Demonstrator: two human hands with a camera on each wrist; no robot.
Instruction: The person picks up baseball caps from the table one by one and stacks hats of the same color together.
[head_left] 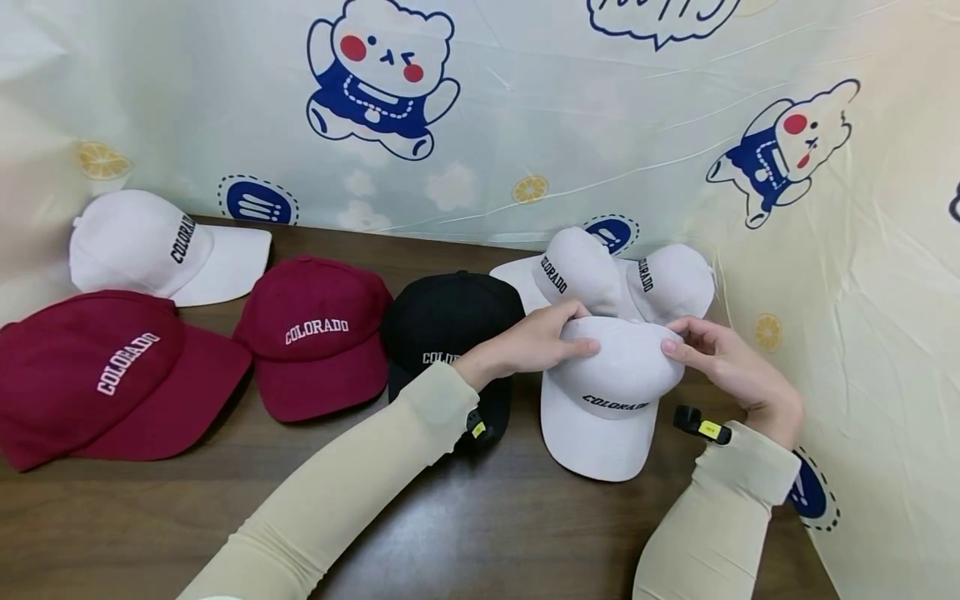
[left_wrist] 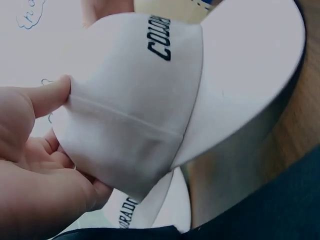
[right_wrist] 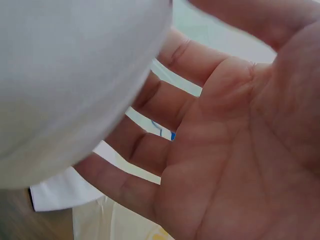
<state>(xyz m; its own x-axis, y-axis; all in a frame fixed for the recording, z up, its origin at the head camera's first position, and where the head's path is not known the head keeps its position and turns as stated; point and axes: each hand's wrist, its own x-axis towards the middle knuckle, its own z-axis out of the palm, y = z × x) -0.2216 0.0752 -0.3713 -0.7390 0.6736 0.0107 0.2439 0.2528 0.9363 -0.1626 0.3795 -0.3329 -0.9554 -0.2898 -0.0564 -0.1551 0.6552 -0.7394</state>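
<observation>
A white baseball cap [head_left: 622,367] with dark COLORADO lettering is gripped from both sides, its brim pointing toward me. My left hand [head_left: 536,337] pinches the crown's left side, thumb on the outside; the left wrist view shows this hand [left_wrist: 45,145] with its fingers behind the cap [left_wrist: 120,95]. On the crown's right side, my right hand [head_left: 723,367] has thumb and fingers on the fabric. In the right wrist view its palm [right_wrist: 225,150] faces the cap [right_wrist: 75,85], fingers curving behind. Two more white caps [head_left: 581,271] [head_left: 671,283] stand just behind.
A black cap [head_left: 450,312] lies left of the held cap, partly covered by my left forearm. Farther left are two maroon caps [head_left: 318,333] [head_left: 97,367] and another white cap [head_left: 142,242]. A patterned sheet [head_left: 495,108] hangs behind the wooden table [head_left: 480,533].
</observation>
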